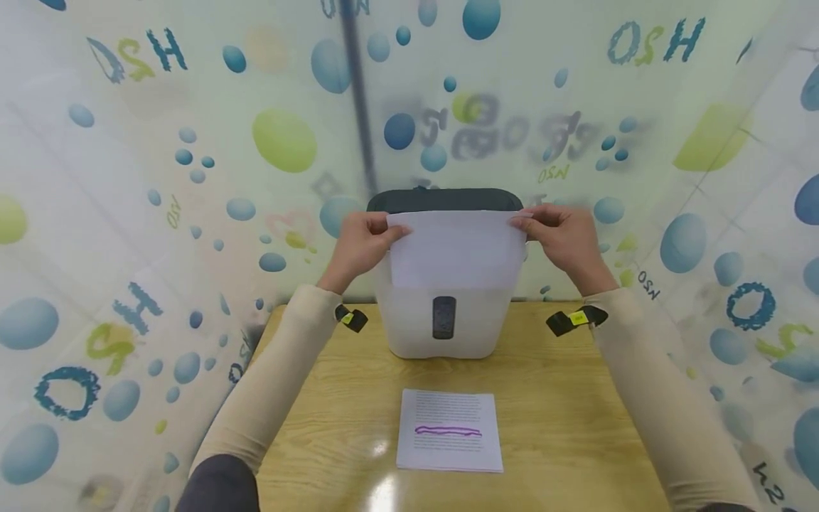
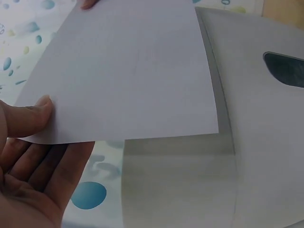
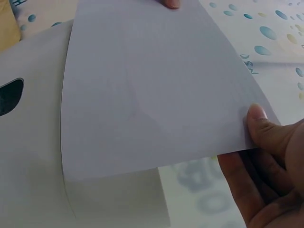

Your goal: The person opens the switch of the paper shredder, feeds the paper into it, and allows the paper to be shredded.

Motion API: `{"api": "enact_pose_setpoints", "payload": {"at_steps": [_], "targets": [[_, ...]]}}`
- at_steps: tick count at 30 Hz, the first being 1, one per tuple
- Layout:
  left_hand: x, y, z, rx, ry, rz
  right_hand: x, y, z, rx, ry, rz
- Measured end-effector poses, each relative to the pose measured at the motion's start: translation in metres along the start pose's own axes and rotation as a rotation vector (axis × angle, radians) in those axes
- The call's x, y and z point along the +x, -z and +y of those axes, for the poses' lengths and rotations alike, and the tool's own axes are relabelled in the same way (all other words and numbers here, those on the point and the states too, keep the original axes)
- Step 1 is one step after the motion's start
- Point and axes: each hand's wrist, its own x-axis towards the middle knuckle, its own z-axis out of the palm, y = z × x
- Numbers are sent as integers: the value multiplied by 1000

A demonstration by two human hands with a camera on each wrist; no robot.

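Observation:
A blank-faced sheet of paper (image 1: 457,249) is held up by its two upper corners in front of a white paper shredder (image 1: 409,331) with a dark top (image 1: 444,200). My left hand (image 1: 362,245) pinches the left corner, thumb on the near face and fingers behind. At the right corner, my right hand (image 1: 566,238) grips the sheet the same way. In the left wrist view the paper (image 2: 128,71) lies flat and taut. The right wrist view shows the thumb (image 3: 259,123) on the sheet's edge. The paper hides the shredder's upper front.
Printed pages (image 1: 448,455) with a purple marker outline lie on the wooden table (image 1: 550,427), nearer to me than the shredder. A dark window (image 1: 444,318) sits low on the shredder's front. Patterned curtains (image 1: 284,142) close in behind and at both sides.

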Motion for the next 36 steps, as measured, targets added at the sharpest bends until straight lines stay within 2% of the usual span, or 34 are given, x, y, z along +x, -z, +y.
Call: {"api": "enact_pose_setpoints", "payload": {"at_steps": [4,11,18,22,26,36], "targets": [[11,6,8,13,-6,2,8,4,-8,11,16,0],[33,17,22,40,-26,48,26,10,-28,39,32,30],[49,24,32,67,-18,73,41,14,-41,29,-23,43],[58,28,33,89,-36,85,50,14,-44,25,-35,42],[67,30,32,105,-53,94,62,12,-44,26,-4,39],[95,28,22,102,26,86,93,10,-36,5,41,50]]}}
